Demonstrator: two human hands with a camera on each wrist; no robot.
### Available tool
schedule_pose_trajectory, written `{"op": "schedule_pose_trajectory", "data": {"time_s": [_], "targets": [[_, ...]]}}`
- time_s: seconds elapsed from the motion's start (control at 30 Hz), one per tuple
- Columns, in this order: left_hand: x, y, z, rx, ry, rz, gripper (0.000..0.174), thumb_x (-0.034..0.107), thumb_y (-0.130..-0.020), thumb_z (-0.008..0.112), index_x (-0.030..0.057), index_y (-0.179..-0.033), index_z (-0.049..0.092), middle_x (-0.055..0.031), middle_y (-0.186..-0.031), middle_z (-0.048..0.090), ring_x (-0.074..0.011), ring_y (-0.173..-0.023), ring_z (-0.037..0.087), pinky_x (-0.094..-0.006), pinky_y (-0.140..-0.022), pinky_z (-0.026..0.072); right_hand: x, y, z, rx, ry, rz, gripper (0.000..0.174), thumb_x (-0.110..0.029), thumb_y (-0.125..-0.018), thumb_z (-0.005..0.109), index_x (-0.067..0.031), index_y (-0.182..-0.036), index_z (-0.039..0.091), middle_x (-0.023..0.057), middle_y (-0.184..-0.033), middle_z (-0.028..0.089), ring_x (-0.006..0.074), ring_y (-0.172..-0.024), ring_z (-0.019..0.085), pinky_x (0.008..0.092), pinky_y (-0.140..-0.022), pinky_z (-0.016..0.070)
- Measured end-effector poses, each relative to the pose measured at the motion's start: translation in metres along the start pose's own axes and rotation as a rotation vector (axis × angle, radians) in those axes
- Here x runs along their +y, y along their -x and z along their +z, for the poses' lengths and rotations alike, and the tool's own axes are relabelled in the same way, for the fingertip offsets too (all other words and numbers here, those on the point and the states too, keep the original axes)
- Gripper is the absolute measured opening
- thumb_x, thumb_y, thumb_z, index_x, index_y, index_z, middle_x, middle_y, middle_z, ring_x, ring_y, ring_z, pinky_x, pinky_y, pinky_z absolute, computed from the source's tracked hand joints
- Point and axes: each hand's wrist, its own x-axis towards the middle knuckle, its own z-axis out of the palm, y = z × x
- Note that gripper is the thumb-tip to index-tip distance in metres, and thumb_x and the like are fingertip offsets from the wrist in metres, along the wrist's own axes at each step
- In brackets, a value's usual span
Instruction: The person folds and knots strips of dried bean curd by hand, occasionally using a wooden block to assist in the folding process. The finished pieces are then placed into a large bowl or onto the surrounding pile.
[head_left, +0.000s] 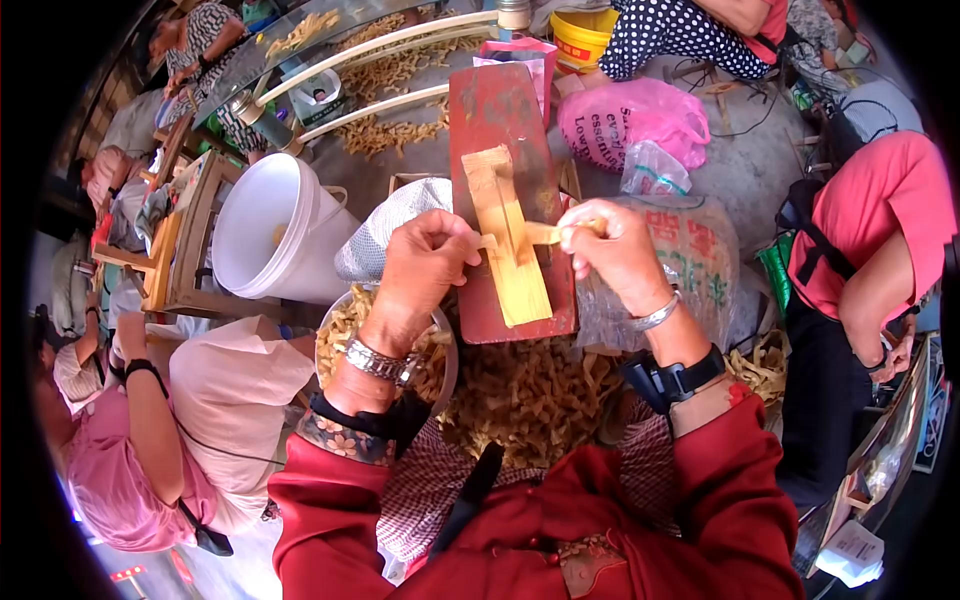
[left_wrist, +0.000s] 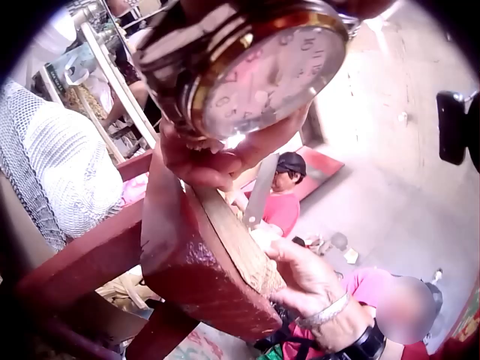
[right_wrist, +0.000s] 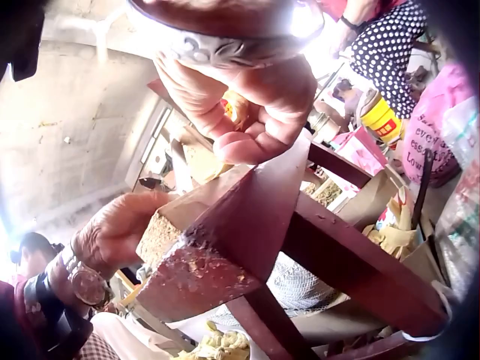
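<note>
A yellow wooden block (head_left: 524, 292) lies lengthwise on a narrow red bench (head_left: 500, 110). From the block rises a thin upright blade (left_wrist: 260, 191), clearest in the left wrist view. The left hand (head_left: 425, 262) pinches a small end of a pale brown strip (head_left: 489, 242) at the block's left edge. Across the block, the right hand (head_left: 618, 255) grips a yellowish strip (head_left: 543, 234) between thumb and fingers, with part of it bunched in the palm (right_wrist: 236, 109). Whether both ends belong to one strip cannot be told.
Brown strips (head_left: 530, 400) heap below the bench's near end, beside a filled tub (head_left: 447, 375). A white bucket (head_left: 262, 225) and mesh sack (head_left: 385, 230) stand left. Plastic sacking (head_left: 690, 270) and a pink bag (head_left: 640, 120) lie right. Other people sit on both sides.
</note>
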Motion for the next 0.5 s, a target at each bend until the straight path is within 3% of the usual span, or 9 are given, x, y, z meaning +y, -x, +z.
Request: {"op": "schedule_pose_trajectory", "data": {"time_s": [0.17,0.2,0.3,0.43,0.5], "targets": [[0.017,0.016,-0.003,-0.081,0.296,-0.046,0.033,0.028,-0.098,0.042,-0.0013,-0.093,0.056,-0.0091,-0.075,0.062,-0.0117,-0.053,0.051,-0.0249,-0.052,0.0444,-0.001,-0.004,-0.011,0.155,-0.052,0.128,0.015,-0.011,-0.087,0.060,-0.0024,-0.100,0.060,0.0032,-0.082,0.062,0.0075,-0.063,0.057,0.0227,-0.057,0.0498],[0.013,0.018,-0.005,-0.126,0.272,-0.036,0.042,0.033,-0.100,0.034,-0.0028,-0.097,0.055,-0.0121,-0.079,0.063,-0.0145,-0.056,0.054,-0.0273,-0.057,0.0481,0.004,-0.007,-0.013,0.184,-0.068,0.117,0.015,-0.011,-0.088,0.058,-0.0013,-0.099,0.061,0.0047,-0.081,0.062,0.0096,-0.063,0.060,0.0235,-0.053,0.0514],[0.013,0.024,0.000,-0.122,0.358,-0.147,0.041,0.031,-0.100,0.033,-0.0041,-0.098,0.055,-0.0138,-0.081,0.064,-0.0160,-0.060,0.057,-0.0276,-0.062,0.0509,0.014,-0.011,-0.019,0.244,-0.147,0.082,0.017,-0.013,-0.089,0.058,-0.0007,-0.100,0.061,0.0057,-0.083,0.063,0.0100,-0.065,0.061,0.0239,-0.056,0.0528],[0.008,0.026,-0.006,-0.160,0.334,-0.119,0.041,0.029,-0.100,0.031,-0.0038,-0.100,0.055,-0.0159,-0.084,0.063,-0.0188,-0.065,0.059,-0.0327,-0.068,0.0527,0.018,-0.015,-0.024,0.303,-0.183,0.114,0.021,-0.015,-0.092,0.055,-0.0004,-0.106,0.058,0.0089,-0.093,0.063,0.0133,-0.070,0.063,0.0249,-0.058,0.0543],[0.009,0.029,-0.005,-0.140,0.326,-0.116,0.040,0.029,-0.100,0.032,-0.0039,-0.100,0.055,-0.0157,-0.084,0.063,-0.0186,-0.065,0.059,-0.0325,-0.068,0.0528,0.022,-0.019,-0.027,0.262,-0.172,0.113,0.025,-0.019,-0.092,0.055,-0.0025,-0.112,0.057,0.0093,-0.099,0.063,0.0162,-0.075,0.064,0.0286,-0.066,0.0541]]}}
